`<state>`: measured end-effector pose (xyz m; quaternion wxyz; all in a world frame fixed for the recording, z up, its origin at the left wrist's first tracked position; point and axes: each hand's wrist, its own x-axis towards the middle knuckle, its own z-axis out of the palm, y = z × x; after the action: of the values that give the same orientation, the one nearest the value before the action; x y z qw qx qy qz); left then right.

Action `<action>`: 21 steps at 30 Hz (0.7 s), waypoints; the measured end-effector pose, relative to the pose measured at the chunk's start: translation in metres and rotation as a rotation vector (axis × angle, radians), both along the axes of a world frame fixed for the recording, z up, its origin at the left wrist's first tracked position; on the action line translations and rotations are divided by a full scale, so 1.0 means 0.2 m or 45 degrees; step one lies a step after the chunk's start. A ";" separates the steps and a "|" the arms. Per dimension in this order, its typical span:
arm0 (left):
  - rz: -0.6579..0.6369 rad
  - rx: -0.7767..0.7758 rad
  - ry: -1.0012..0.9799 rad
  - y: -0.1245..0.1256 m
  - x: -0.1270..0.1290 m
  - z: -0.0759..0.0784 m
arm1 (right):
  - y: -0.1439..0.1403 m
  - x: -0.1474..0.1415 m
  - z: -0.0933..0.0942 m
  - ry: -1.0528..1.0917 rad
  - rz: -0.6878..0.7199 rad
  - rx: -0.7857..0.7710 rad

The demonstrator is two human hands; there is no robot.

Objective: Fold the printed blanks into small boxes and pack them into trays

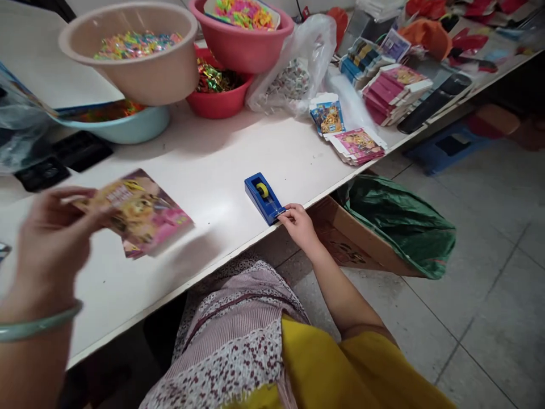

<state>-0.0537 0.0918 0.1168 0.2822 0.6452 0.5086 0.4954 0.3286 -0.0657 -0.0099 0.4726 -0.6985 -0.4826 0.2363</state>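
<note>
On the left, my left hand (53,244) grips a thin pink and yellow printed box (147,210) between thumb and fingers, above the white table. Another printed edge shows beneath it; I cannot tell if it is a separate piece. A blue tape dispenser (263,199) with a small yellow-cored roll sits near the table's front edge. My right hand (297,223) is closed at its cutter end, thumb and fingertips pinching the tape there. The tape's tip is hidden by the fingers.
Basins stand at the back: beige (128,62), pink (242,40), red (219,96) and light blue (131,125), holding colourful small pieces. Pink printed boxes (357,145) lie at the right edge. Below the edge is a carton (349,238) with a green bag (395,221).
</note>
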 end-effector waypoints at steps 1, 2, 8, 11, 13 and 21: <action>-0.055 0.004 -0.079 -0.07 0.05 -0.08 | -0.01 0.01 0.00 -0.069 -0.003 -0.040; -0.103 0.012 -0.142 -0.15 0.11 -0.15 | -0.02 0.02 0.00 -0.146 -0.012 -0.087; -0.214 0.309 -0.059 -0.39 0.33 -0.43 | -0.14 -0.11 0.16 -0.059 0.148 -0.047; -0.295 0.500 0.203 -0.43 0.36 -0.42 | -0.11 -0.33 0.30 0.402 0.525 0.048; -0.352 0.563 0.331 -0.44 0.37 -0.40 | -0.05 -0.47 0.37 0.583 0.689 0.109; -0.429 0.624 0.456 -0.46 0.37 -0.38 | 0.13 -0.63 0.37 0.696 0.597 0.111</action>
<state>0.0211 -0.0008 0.0415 0.1028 0.8454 0.3024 0.4280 0.2030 -0.0391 0.0642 0.5465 -0.4590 -0.4950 0.4956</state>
